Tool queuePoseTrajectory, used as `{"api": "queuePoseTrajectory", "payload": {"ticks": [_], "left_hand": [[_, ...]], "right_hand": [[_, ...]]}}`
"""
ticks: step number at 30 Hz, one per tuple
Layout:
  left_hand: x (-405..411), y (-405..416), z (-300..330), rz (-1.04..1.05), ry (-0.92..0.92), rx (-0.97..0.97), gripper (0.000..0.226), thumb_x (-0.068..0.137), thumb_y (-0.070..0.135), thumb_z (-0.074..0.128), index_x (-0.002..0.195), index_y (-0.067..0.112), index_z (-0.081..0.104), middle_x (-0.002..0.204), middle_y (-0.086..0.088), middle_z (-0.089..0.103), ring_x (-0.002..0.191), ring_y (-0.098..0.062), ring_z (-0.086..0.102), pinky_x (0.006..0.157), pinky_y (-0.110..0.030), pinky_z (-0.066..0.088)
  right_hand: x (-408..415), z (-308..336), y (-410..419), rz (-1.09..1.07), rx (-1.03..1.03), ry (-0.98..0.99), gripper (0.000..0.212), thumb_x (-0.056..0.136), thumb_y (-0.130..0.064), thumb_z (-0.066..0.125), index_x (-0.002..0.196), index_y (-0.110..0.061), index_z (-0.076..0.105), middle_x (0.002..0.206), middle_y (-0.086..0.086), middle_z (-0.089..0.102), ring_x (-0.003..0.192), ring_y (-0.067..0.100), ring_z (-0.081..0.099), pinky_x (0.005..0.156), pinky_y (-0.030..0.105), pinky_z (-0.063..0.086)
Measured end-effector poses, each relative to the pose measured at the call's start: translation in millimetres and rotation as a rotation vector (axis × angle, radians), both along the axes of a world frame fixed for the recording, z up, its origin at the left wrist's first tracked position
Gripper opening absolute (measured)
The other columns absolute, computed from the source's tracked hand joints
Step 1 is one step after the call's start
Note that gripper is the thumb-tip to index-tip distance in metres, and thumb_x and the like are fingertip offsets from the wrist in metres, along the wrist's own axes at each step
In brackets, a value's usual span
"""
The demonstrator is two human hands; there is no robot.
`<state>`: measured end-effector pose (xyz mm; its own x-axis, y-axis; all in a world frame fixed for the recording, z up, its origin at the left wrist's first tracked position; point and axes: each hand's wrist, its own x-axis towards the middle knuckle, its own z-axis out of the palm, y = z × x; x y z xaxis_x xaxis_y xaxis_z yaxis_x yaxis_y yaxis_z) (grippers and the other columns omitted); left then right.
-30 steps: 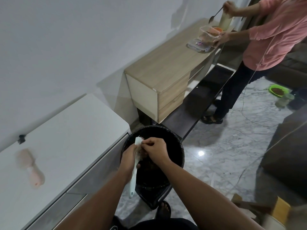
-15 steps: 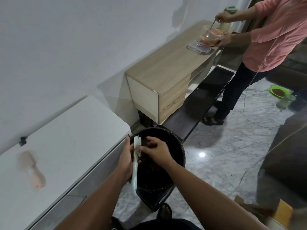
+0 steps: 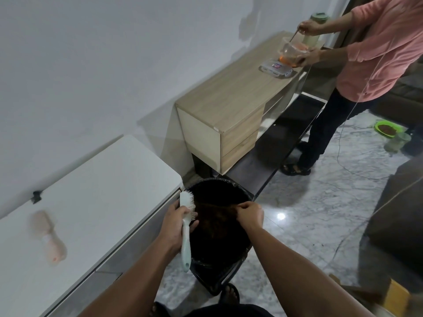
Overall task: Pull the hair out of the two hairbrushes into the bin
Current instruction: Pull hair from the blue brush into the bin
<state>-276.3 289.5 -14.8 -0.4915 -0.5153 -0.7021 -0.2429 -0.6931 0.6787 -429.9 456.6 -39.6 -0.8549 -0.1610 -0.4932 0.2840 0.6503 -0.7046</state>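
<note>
In the head view, the left hand wraps its fingers around the neck of a pale mint-white plastic hairbrush, clamped tight just below the bristle pad. The brush stands nearly upright, its long axis running from the rounded head above the fingers to the smooth tapered handle end below the wrist; the short pale bristles face right, toward the other hand. A sheet of fine brown hair stretches from those bristles across to the right hand, whose fingers are pinched together on the far end of the strands. The hair looks thin and hazy, and its lower edge melts into the dark below. Directly under both sets of fingers sits a round black bin lined with a glossy, wrinkled black bag; its inside is too dark to read. Well to the left of the fingers, a pinkish hairbrush lies flat on the smooth white surface, handle nearer the camera, its outline heavily blurred. The person's forearms are cut off by the bottom edge.
</note>
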Motion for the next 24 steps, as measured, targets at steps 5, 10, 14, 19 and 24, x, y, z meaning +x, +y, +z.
{"api": "queuePoseTrajectory", "payload": {"ticks": [5, 10, 14, 19, 24], "left_hand": [[-3.3, 5.0, 5.9, -0.073, -0.052, -0.086, 0.040, 0.111, 0.032, 0.049, 0.150, 0.036, 0.048, 0.140, -0.008, 0.065, 0.102, -0.033, 0.078, 0.061, -0.041, 0.063], [-23.2, 19.6, 16.7, -0.115, -0.061, -0.048, 0.070, 0.087, 0.077, 0.054, 0.124, 0.022, 0.075, 0.110, -0.008, 0.082, 0.090, -0.021, 0.077, 0.062, -0.029, 0.051], [-16.2, 16.4, 15.9, -0.195, -0.046, -0.115, 0.080, 0.081, 0.085, 0.056, 0.131, 0.025, 0.073, 0.111, -0.012, 0.080, 0.090, -0.030, 0.074, 0.062, -0.033, 0.053], [-6.5, 13.0, 26.6, -0.137, -0.055, -0.171, 0.065, 0.092, 0.079, 0.049, 0.139, 0.035, 0.062, 0.128, 0.000, 0.075, 0.112, -0.022, 0.076, 0.044, -0.023, 0.040], [0.4, -3.8, 29.0, -0.050, -0.004, -0.095, 0.064, 0.098, 0.075, 0.039, 0.143, 0.032, 0.052, 0.134, -0.003, 0.068, 0.123, -0.028, 0.069, 0.038, -0.019, 0.043]], "right_hand": [[18.4, 20.2, -25.8, 0.269, -0.250, 0.050, 0.018, 0.090, -0.023, 0.077, 0.107, -0.024, 0.080, 0.097, -0.007, 0.078, 0.091, 0.007, 0.072, 0.092, 0.033, 0.060], [49.2, 33.8, -55.8, 0.524, -0.325, 0.144, 0.034, 0.084, -0.026, 0.086, 0.116, -0.018, 0.079, 0.102, 0.005, 0.069, 0.083, 0.004, 0.062, 0.079, 0.012, 0.051], [40.6, 34.2, -58.8, 0.582, -0.229, 0.300, 0.010, 0.089, -0.022, 0.078, 0.085, -0.012, 0.077, 0.088, 0.001, 0.073, 0.080, 0.011, 0.067, 0.076, 0.023, 0.054], [13.9, 11.1, -29.6, 0.515, 0.032, 0.235, 0.009, 0.093, -0.021, 0.070, 0.093, -0.014, 0.076, 0.092, 0.001, 0.076, 0.084, 0.017, 0.069, 0.076, 0.031, 0.056], [-3.3, -9.5, 4.6, 0.289, 0.173, 0.105, 0.010, 0.089, -0.012, 0.069, 0.082, -0.014, 0.077, 0.079, 0.000, 0.074, 0.077, 0.019, 0.072, 0.077, 0.042, 0.064]]}}
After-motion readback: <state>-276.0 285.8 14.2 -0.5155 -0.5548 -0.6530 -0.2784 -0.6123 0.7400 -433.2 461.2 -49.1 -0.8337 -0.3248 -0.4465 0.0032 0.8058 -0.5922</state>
